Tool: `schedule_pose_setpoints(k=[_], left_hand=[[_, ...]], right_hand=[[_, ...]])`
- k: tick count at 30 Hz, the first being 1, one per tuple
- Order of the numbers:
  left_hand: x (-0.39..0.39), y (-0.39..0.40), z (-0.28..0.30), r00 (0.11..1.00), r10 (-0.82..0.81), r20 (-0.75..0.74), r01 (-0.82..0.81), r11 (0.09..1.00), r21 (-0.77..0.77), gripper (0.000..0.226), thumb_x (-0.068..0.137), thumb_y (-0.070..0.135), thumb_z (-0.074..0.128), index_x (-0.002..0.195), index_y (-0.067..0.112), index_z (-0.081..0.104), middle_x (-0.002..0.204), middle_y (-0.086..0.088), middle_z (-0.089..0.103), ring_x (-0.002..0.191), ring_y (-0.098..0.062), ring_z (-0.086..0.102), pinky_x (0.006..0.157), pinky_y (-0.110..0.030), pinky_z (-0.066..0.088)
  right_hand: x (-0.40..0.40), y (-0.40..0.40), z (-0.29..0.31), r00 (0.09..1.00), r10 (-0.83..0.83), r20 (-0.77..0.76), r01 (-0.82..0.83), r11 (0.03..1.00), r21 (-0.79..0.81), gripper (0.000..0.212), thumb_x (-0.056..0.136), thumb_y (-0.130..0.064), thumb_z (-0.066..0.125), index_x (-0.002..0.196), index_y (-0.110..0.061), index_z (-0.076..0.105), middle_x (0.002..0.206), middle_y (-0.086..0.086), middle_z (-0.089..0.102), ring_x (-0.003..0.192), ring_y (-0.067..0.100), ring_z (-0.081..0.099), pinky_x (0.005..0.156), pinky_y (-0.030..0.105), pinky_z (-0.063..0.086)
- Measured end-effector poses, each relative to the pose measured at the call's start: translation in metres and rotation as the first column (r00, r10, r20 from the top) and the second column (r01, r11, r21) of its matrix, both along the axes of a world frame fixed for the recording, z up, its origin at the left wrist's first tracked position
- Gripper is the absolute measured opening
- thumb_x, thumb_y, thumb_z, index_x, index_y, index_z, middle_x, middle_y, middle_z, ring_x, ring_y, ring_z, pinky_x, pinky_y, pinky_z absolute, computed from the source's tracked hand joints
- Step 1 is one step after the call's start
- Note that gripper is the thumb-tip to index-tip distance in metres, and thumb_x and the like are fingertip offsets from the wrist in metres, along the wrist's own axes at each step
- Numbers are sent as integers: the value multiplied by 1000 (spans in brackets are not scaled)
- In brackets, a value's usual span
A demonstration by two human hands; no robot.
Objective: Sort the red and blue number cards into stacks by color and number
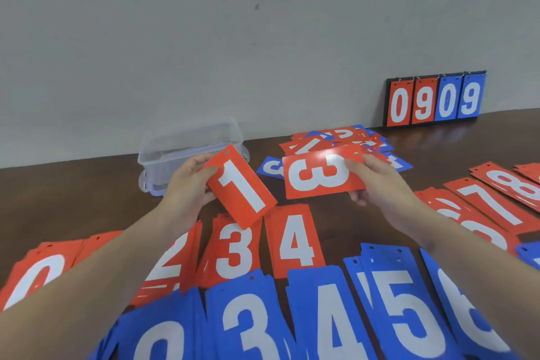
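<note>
Red card marked 1 (241, 185) sits tilted in the left hand (187, 181), thumb on its face and fingers curled behind its upper end, held above the table at about the centre of view. Beside it toward 3 o'clock, the right hand (380, 181) pinches a red 3 card (321, 174) by its right end, thumb on top and fingers beneath, the card turned sideways; the two held cards are close but apart.

Below the hands, toward 6 o'clock, red stacks lie in a row on the brown table (73, 199): a red 0 stack (38, 275) at 8 o'clock, a red 2 stack (169, 266) partly hidden by the left forearm, then a red 3 stack (233, 248) and a red 4 stack (296, 240). Nearer still, blue stacks (403, 301) show 3, 4, 5 and 6. At 3 o'clock more red stacks (496, 202) fan out, showing 7 and 8.

Beyond the hands at 1 o'clock lies an unsorted pile (339, 140) of mixed red and blue cards. A clear plastic box (187, 143) stands at 11 o'clock, and a scoreboard (435, 99) reading 0909 leans against the wall at 2 o'clock
</note>
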State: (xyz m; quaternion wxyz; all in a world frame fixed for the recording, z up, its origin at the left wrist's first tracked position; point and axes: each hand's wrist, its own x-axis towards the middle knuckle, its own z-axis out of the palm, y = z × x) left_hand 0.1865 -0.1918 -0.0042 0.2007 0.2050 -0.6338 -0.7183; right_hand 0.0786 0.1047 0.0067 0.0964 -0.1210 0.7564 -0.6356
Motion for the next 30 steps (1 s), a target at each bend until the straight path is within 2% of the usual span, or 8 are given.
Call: schedule_pose_setpoints(k=[5,8,14,16,19,23,26,30], left_hand=[[30,-23,5,1000,-2,19,2,1000,20,25,98,3,53,119,13,62,100,-8,70,76,-13,70,63,-26,58],[49,-41,7,998,60,35,-61,998,24,30,96,3,58,122,18,56,92,-8,70,69,-14,69,63,-31,55],[87,-77,1,989,120,89,-119,993,-9,28,93,6,64,120,13,59,84,-5,71,63,-12,68,54,-26,52],[97,-84,-1,984,142,107,-136,989,-59,23,92,6,64,113,16,63,85,-6,73,67,-14,69,57,-26,53],[111,-98,-4,976,176,128,-161,980,-114,24,91,7,64,110,23,66,89,-6,73,76,-19,67,71,-32,51],[130,-121,-11,968,189,168,-159,972,-173,28,95,9,62,118,25,66,94,-4,74,75,-16,65,70,-30,51],[140,-132,-18,956,203,211,-135,945,-299,31,95,8,63,115,31,67,105,-3,72,85,-12,66,76,-27,50],[143,-136,-29,915,288,282,-83,819,-568,33,94,9,65,119,30,66,104,7,64,101,-12,59,83,-25,44]], right_hand=[[9,-26,-2,997,52,54,-49,998,-42,16,102,-25,57,116,-21,63,97,5,74,61,21,67,54,30,48],[13,-43,-2,997,82,13,-81,996,-29,20,97,-13,63,115,-20,60,86,7,72,60,17,63,59,30,48],[19,-74,-9,985,171,27,-170,985,-15,13,91,-13,69,102,-18,65,66,-2,61,58,13,46,58,27,38],[23,-83,-12,982,186,19,-186,982,-5,14,90,-14,70,103,-18,69,65,-4,61,61,14,47,61,29,42],[28,-102,-18,975,217,47,-217,976,-3,19,91,-20,69,109,-23,69,88,2,76,80,28,70,83,42,56],[38,-129,-20,966,240,99,-240,971,-17,21,96,-14,62,116,-21,64,102,13,75,86,27,71,70,35,56],[45,-144,-23,947,301,112,-303,953,-2,23,98,-14,59,120,-21,61,106,14,74,94,29,73,80,44,60],[51,-156,-25,939,329,102,-336,940,66,26,99,-19,60,125,-25,57,110,6,73,97,25,73,85,48,61]])
